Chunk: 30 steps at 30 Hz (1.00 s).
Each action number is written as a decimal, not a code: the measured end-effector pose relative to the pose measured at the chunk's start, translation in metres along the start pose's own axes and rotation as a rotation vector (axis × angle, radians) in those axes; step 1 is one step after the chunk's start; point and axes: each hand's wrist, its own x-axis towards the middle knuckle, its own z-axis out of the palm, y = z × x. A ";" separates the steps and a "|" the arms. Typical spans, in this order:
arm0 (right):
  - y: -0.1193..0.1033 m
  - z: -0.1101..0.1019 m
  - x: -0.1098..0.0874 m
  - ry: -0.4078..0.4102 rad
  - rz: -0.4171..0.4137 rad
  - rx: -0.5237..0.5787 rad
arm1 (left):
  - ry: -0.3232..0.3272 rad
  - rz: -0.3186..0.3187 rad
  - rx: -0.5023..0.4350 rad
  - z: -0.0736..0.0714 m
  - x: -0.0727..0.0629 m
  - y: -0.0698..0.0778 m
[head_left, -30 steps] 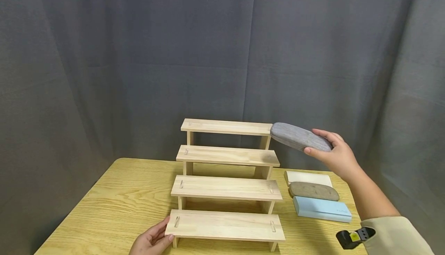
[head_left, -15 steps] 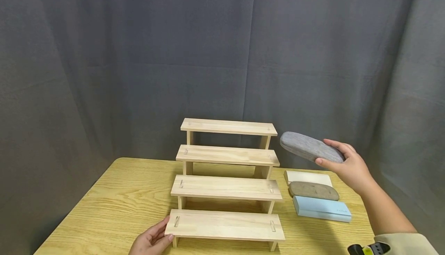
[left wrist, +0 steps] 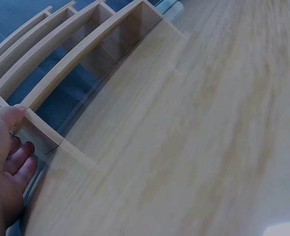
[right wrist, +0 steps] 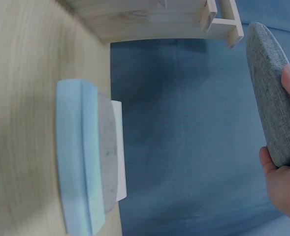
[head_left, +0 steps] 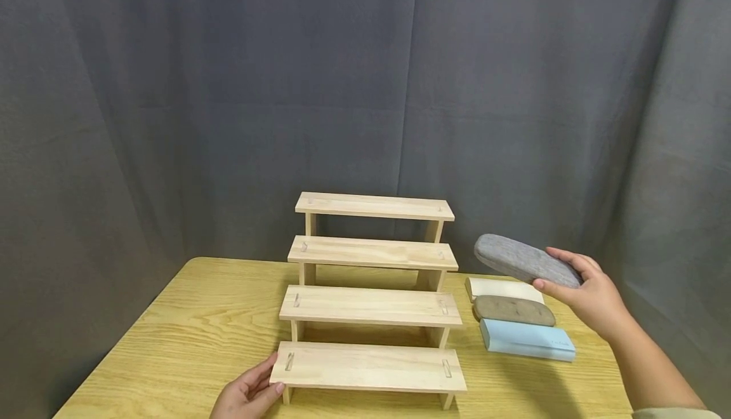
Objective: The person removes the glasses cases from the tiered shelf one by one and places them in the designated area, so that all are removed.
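Observation:
My right hand (head_left: pixel 599 298) grips a grey fabric-look glasses case (head_left: pixel 522 257) by its right end, thumb on the near side and fingers on the far side. Held in the air, the case is tilted, its free end pointing up and left. In the right wrist view the same grey case (right wrist: pixel 270 93) is well apart from the table. A four-step pale wooden display stand (head_left: pixel 368 367) occupies the middle of the table. At the left end of its lowest step, my left hand (head_left: pixel 247 390) holds the board, thumb at the front corner (left wrist: pixel 12 115).
Right of the stand, three more glasses cases lie in a row: light blue (head_left: pixel 528 339), brown (head_left: pixel 514 311) and cream (head_left: pixel 505 289) at the back. Grey curtain (head_left: pixel 365 89) hangs behind the yellowish wooden table (head_left: pixel 188 330).
My right hand has carried the grey glasses case away from the top step, moving right and down toward the row of cases. My left hand stays at the lowest step.

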 end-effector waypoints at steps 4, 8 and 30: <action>0.009 0.002 -0.006 -0.006 0.020 -0.016 | 0.003 0.014 0.010 0.000 0.000 0.000; 0.019 0.005 -0.014 -0.012 0.033 -0.037 | -0.007 0.010 0.007 0.000 0.000 0.000; 0.071 0.030 -0.053 0.003 0.037 -0.045 | -0.014 0.033 0.004 0.000 -0.001 0.000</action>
